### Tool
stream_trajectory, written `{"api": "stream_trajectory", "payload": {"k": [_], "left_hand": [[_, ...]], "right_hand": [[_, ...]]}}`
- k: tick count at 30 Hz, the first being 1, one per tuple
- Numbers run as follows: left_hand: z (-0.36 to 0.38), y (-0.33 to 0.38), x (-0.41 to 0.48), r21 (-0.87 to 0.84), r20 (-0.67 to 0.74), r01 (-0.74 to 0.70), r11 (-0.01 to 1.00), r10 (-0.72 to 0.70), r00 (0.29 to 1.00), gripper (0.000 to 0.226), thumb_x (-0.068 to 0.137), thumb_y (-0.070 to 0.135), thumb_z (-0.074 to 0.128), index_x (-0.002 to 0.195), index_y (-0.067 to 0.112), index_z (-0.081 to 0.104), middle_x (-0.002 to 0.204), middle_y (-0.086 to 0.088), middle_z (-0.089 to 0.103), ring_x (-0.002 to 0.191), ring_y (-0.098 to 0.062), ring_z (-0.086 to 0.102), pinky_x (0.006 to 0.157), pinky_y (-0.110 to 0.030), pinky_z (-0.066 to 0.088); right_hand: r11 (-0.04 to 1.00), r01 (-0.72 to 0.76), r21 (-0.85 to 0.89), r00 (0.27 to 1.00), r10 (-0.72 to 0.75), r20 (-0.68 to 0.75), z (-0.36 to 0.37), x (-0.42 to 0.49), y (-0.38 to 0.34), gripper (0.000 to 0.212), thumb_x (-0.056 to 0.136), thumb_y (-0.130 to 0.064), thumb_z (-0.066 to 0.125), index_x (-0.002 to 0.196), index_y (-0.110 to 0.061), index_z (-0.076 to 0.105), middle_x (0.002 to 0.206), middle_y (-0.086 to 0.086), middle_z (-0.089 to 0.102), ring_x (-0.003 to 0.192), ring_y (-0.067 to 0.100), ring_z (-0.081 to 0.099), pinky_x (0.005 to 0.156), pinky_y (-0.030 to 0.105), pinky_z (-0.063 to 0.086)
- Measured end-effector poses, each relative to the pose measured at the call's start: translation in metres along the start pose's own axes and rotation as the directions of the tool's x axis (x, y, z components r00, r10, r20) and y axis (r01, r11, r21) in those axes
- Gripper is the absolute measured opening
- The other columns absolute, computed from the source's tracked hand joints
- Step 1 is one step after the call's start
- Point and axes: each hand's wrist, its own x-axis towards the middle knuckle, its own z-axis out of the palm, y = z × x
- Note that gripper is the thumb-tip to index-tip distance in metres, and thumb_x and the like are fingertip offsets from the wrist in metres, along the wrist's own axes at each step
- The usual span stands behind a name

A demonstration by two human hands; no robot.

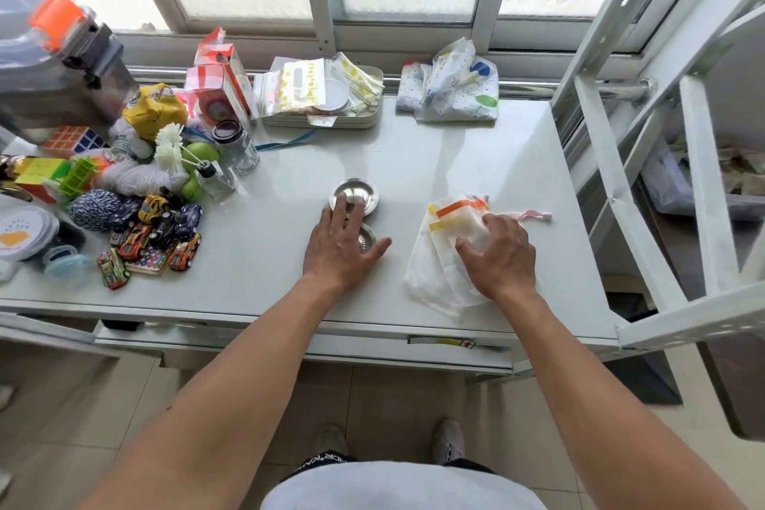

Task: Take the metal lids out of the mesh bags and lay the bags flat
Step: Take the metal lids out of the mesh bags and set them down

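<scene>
Two round metal lids lie on the white table. The larger lid is farther from me, and the smaller lid sits just in front of it. My left hand rests flat over both, fingers spread, fingertips touching the larger lid and the palm half covering the smaller one. To the right lie white mesh bags with orange and yellow trim, overlapping in a small pile with a pink drawstring at the far right. My right hand presses down on top of the bags, fingers bent.
Toy cars, puzzle cubes, yarn, glass jars and green apples crowd the table's left side. A tray of zip pouches and a folded printed cloth sit at the back. A white metal frame stands on the right.
</scene>
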Motion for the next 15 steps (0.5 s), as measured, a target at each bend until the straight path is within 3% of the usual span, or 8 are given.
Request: {"api": "stream_trajectory", "payload": {"k": [5,15], "left_hand": [[0.004,0.0,0.01,0.002,-0.04,0.011,1.0,-0.011,0.999,0.078,0.088,0.065,0.044,0.152,0.027,0.023,0.163,-0.008,0.016,0.149,-0.03,0.01,0.119,-0.041,0.018],[-0.003,0.006,0.038,0.046,0.018,0.037,0.998,-0.038,0.999,0.08,0.09,0.067,0.037,0.154,0.025,0.013,0.164,-0.007,0.012,0.15,-0.027,0.005,0.119,-0.039,0.014]], "right_hand": [[1.0,-0.001,-0.02,1.0,0.001,-0.025,0.002,0.001,0.0,0.061,0.079,-0.052,0.059,0.128,-0.015,0.053,0.131,0.008,0.055,0.125,0.029,0.046,0.101,0.043,0.038],[0.998,0.014,-0.061,0.999,-0.016,-0.035,0.006,0.004,0.001,0.055,0.079,-0.048,0.06,0.124,-0.017,0.056,0.127,0.007,0.057,0.123,0.029,0.048,0.097,0.043,0.04]]}}
